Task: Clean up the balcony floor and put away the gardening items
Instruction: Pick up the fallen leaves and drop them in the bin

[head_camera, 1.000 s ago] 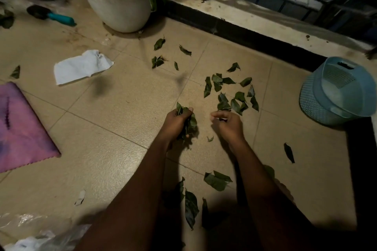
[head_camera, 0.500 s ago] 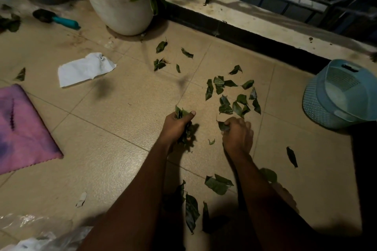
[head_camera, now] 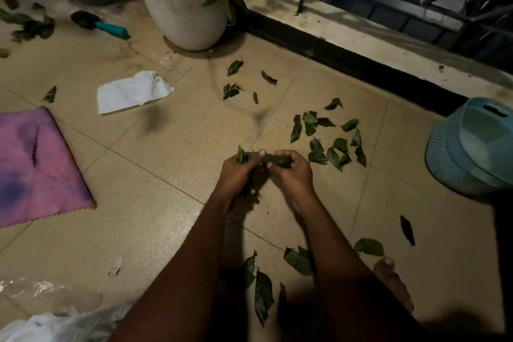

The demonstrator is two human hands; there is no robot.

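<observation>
Green leaves lie scattered over the beige floor tiles, the densest patch [head_camera: 330, 136] just right of my hands. My left hand [head_camera: 238, 172] grips a bunch of leaves [head_camera: 244, 155] that sticks out above its fingers. My right hand [head_camera: 291, 172] is beside it, almost touching, and holds a single leaf [head_camera: 277, 159] pinched against the bunch. More leaves [head_camera: 262, 294] lie between my forearms, near my foot [head_camera: 391, 283]. A trowel with a teal handle [head_camera: 111, 28] lies at the back left.
A white plant pot [head_camera: 180, 8] stands at the back by a raised ledge [head_camera: 361, 39]. A light blue basket [head_camera: 472, 147] lies tipped at the right. A white cloth [head_camera: 130, 91], a pink mat [head_camera: 36, 166] and a clear plastic bag [head_camera: 55, 322] are at the left.
My right hand picked a leaf off the floor near the patch and brought it left to the bunch in my left hand. The camera tilted up slightly.
</observation>
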